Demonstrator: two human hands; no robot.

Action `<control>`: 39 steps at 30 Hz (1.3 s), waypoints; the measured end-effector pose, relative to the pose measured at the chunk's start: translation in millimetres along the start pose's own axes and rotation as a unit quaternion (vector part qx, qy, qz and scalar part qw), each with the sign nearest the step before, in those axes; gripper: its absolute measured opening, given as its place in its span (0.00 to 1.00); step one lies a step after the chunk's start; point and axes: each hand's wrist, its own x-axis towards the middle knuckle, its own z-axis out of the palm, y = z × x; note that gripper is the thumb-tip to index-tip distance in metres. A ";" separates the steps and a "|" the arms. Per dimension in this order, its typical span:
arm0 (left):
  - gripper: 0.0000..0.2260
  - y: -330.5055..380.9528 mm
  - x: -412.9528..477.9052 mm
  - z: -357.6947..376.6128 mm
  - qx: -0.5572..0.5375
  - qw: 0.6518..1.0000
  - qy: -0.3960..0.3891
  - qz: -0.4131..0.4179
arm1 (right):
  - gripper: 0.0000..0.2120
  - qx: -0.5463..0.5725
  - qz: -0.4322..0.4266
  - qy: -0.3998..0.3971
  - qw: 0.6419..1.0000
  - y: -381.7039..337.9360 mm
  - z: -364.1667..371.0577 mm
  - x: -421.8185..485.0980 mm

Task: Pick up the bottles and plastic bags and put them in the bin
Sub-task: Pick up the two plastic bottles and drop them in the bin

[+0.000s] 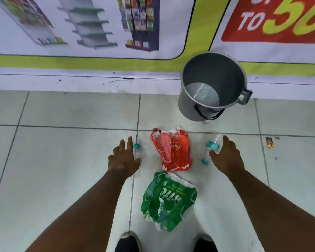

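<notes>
Nearest the camera, the toes of two dark shoes (pixel 129 241) are cut off by the bottom edge, standing on a floor (pixel 62 160) of pale tiles with dark grout lines. Just ahead of them lies a crumpled green plastic bag (pixel 168 200), its white lettering too creased to read. Both forearms reach forward over the floor. The left hand (pixel 124 159) has its fingers (pixel 129 142) spread open, gripping nothing; a clear bottle with a teal cap (pixel 136 150) lies right at their inner side, its body partly hidden behind the hand. Between the two hands sits a red plastic bag (pixel 173 151), wrinkled, with curly white script. The right hand (pixel 225 157) is likewise open, fingers extended over a second clear bottle (pixel 213 144) with a teal label (whether they touch it is hard to tell). A small teal cap (pixel 205 161) shows just inside the thumb. Beyond the fingertips stands a grey metal bin (pixel 189 99), lidless and holding nothing. A small wrapper scrap (pixel 269 142) lies off to the right. Behind runs a printed banner (pixel 98 33) picturing store shelves, its right-hand lettering cut off.
</notes>
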 end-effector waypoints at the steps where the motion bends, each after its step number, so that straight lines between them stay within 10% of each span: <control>1: 0.42 -1.4 3.9 6.8 -0.004 1.000 -0.017 -0.009 | 0.39 0.007 0.007 0.008 1.000 0.8 8.5 6.4; 19: 0.40 -10.5 37.7 51.7 -0.057 0.998 -0.011 -0.030 | 0.43 0.076 0.129 0.030 0.988 6.7 56.5 56.7; 39: 0.30 76.0 -31.4 -131.9 -0.250 0.953 0.142 0.096 | 0.36 0.359 -0.061 0.213 0.907 -112.9 -183.8 20.2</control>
